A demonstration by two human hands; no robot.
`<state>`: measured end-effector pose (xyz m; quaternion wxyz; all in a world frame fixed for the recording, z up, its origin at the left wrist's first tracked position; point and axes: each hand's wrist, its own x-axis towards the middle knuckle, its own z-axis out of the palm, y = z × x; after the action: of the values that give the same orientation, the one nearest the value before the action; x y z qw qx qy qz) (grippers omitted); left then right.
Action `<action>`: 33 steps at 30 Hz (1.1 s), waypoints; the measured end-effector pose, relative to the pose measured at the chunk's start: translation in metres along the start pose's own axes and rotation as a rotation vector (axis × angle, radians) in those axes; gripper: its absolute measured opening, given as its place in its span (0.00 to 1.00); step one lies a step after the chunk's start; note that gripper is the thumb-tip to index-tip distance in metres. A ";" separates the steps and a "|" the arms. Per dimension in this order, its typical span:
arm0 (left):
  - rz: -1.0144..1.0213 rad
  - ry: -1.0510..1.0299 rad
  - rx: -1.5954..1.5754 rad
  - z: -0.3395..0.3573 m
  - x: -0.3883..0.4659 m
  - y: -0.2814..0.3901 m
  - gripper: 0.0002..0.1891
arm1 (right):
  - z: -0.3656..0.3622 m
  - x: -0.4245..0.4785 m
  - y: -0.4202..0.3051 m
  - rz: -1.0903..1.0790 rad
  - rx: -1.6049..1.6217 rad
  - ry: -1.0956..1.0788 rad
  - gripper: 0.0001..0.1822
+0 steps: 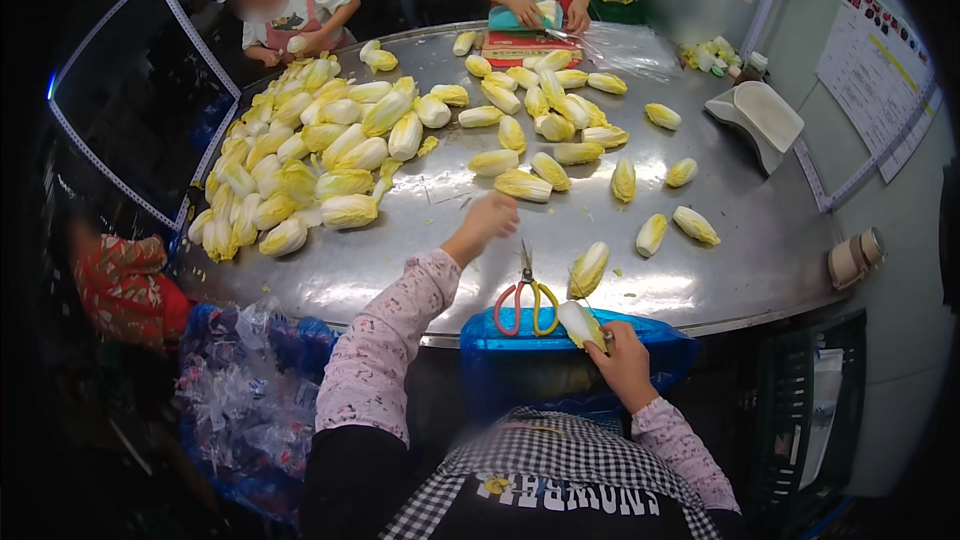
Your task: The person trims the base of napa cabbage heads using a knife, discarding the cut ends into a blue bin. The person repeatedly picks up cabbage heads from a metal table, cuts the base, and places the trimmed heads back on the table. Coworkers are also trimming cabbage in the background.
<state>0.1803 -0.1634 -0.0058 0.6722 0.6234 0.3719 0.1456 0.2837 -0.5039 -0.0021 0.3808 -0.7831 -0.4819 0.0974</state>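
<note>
My right hand [624, 361] holds a small napa cabbage [581, 325] by its leafy end, over a blue plastic bag [495, 367] at the table's near edge. My left hand [487, 221] is raised over the metal table, below the loose cabbages; it looks partly curled, and no object shows in it. Between the hands lie scissors [527, 292] with one red and one yellow handle, blades pointing away from me. Another napa cabbage [589, 270] rests just beyond the held one. A large pile of napa cabbages [337, 131] covers the table's left side, with several more scattered across the middle and right.
Two people stand at the far side, one handling a wrapped cabbage [549, 13] near plastic sheets [630, 49]. A third person is at the left. A scale [754, 120] and a beige cup [855, 259] are at right. A trash-filled bag [247, 397] hangs lower left; a green crate [780, 397] stands lower right.
</note>
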 end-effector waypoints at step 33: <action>0.202 0.670 0.805 -0.218 -0.071 -0.035 0.27 | -0.013 -0.027 -0.033 0.502 0.574 -0.546 0.13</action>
<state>-0.0259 -0.0579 -0.0045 0.2068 0.7840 0.5309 0.2466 0.2543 -0.5247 0.0241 0.4061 -0.6841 -0.3135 0.5184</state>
